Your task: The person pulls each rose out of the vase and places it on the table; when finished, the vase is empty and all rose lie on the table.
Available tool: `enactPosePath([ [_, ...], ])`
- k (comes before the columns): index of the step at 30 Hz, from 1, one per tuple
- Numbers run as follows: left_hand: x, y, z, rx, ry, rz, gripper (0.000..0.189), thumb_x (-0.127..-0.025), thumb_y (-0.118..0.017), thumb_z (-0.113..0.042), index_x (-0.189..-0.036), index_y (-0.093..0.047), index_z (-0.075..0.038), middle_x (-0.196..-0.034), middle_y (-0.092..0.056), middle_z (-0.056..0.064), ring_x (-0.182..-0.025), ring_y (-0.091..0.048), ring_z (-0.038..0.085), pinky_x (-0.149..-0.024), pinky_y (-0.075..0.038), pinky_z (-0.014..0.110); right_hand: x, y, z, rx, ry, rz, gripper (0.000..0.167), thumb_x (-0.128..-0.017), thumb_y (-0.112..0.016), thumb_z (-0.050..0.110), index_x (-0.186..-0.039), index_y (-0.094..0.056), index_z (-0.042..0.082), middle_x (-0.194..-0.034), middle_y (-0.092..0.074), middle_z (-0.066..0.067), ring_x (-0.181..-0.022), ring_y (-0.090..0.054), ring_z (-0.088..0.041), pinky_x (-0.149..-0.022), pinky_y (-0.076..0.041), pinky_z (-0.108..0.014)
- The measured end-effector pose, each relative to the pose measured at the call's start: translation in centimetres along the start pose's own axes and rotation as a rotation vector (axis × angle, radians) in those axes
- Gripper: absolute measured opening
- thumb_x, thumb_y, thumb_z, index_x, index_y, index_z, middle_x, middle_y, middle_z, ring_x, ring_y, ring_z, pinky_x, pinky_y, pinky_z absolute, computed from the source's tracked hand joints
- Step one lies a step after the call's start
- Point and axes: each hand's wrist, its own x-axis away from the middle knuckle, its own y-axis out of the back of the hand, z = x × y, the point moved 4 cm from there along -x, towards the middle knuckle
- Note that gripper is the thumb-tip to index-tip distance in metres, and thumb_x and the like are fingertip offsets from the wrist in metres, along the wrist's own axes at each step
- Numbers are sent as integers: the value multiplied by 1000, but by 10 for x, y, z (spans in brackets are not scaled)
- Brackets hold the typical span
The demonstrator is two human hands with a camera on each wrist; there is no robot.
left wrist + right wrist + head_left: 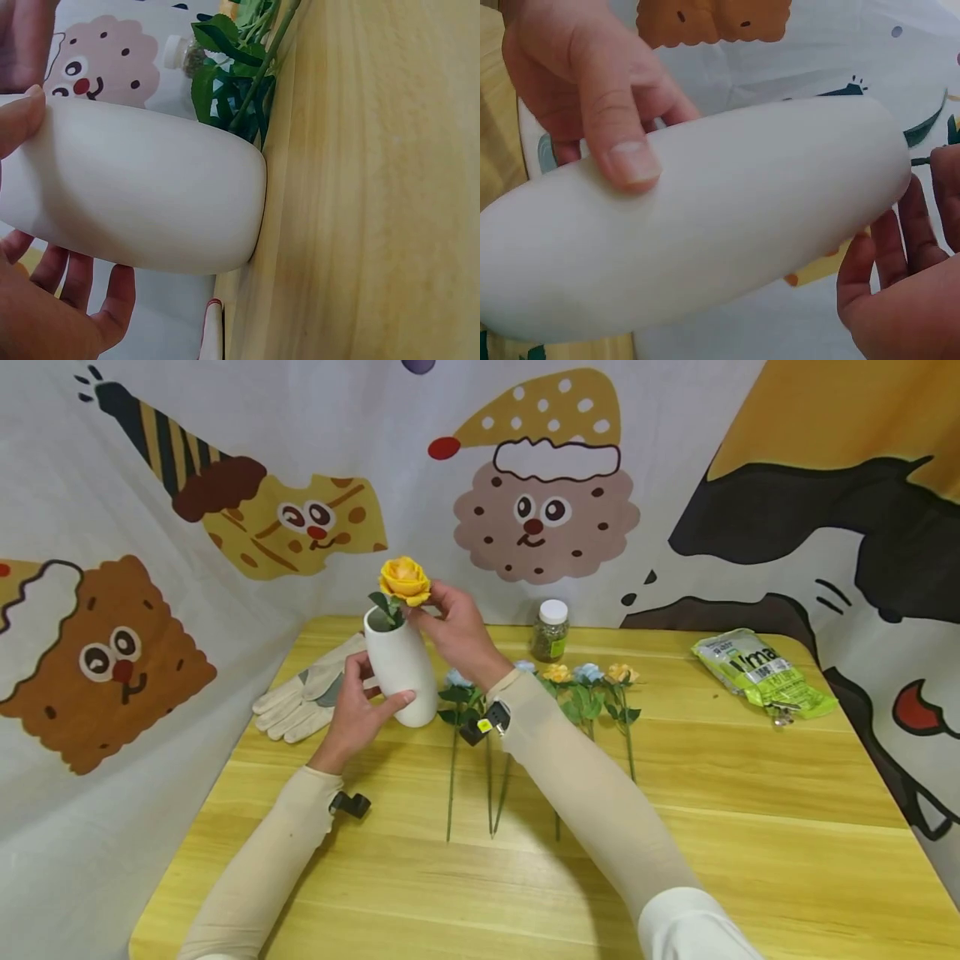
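A white vase [405, 668] stands on the wooden table, its base against the tabletop in the left wrist view. My left hand [356, 714] grips the vase's side, with the thumb [634, 161] across the front and fingers around the back. Above the rim is a yellow artificial rose [405, 582] with green leaves [386, 606]. My right hand [462, 631] pinches its stem [921, 161] just under the bloom. The vase hides the stem's lower part. Several more artificial roses lie to the right, among them a blue rose [588, 673] and an orange-yellow rose [622, 674].
Pale work gloves [296, 706] lie left of the vase. A lidded jar [552, 633] stands at the table's back edge. A green bag [761, 672] lies at the back right, with a small metal item [783, 717] beside it. A printed cloth [420, 527] hangs behind.
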Motion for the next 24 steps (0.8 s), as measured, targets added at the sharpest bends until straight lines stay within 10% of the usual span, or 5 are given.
enactPosePath([
  [24, 1, 1, 3, 3, -28, -6, 82, -90, -86, -24, -154, -35, -14, -146, -48, 9, -128, -49, 22, -106, -46, 51, 0, 25, 53, -261, 164, -190, 34, -105, -63, 4, -139, -57, 2, -115, -72, -8, -101, -72, -18, -86, -63, -36],
])
